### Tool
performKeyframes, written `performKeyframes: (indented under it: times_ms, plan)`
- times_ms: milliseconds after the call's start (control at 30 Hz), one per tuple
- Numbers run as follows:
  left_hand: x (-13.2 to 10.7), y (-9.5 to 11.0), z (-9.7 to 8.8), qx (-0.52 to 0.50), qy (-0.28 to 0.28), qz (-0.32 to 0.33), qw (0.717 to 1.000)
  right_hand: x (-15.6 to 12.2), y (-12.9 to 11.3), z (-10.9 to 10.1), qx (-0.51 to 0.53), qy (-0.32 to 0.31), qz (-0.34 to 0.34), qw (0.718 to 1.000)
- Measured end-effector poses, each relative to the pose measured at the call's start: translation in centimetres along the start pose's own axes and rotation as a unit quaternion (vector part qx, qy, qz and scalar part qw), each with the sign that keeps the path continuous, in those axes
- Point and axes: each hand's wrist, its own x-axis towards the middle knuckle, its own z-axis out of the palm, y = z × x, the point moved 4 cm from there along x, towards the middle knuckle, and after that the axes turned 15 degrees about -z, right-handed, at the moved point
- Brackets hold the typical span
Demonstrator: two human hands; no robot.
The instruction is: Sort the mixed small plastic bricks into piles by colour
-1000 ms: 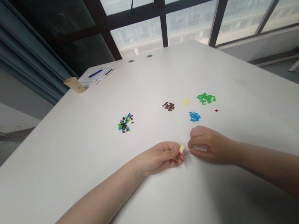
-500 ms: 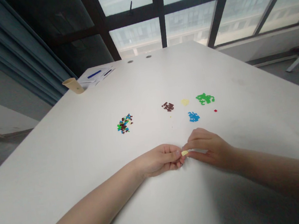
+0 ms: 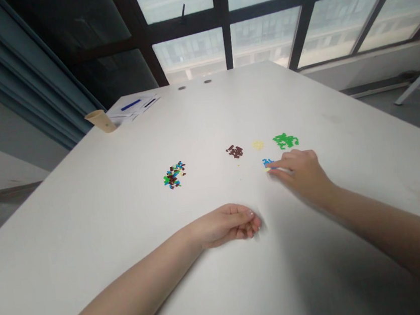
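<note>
- Partly, my right hand (image 3: 302, 169) covers the blue pile (image 3: 266, 161), pinching a tiny yellow piece (image 3: 268, 169).
- Left hand (image 3: 227, 224) curled shut; contents hidden.
- Brown pile (image 3: 235, 151), green pile (image 3: 286, 140) lie beyond.

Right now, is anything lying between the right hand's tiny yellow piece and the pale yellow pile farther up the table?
Yes: the small blue pile lies just beyond the fingertips of the right hand, between the yellow piece and the pale yellow pile. It is low and flat.
</note>
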Motion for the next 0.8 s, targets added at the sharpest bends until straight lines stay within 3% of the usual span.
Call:
performKeyframes:
  times_ms: [100, 233, 467, 800]
  plan:
    - [0.0, -0.1, 0.0, 0.010, -0.003, 0.001, 1.000, 1.1, 3.1, 0.1, -0.049, -0.074, 0.082, 0.993]
    - [0.0, 0.0, 0.1, 0.014, -0.004, 0.006, 1.000, 3.2, 4.9, 1.0, -0.077, -0.150, 0.095, 0.981]
    - [0.0, 0.0, 0.2, 0.021, -0.006, 0.011, 1.000, 5.8, 5.9, 3.0, -0.105, -0.194, 0.110, 0.969]
    - [-0.1, 0.0, 0.6, 0.023, -0.005, 0.010, 1.000, 6.3, 6.2, 3.2, -0.132, -0.192, 0.126, 0.964]
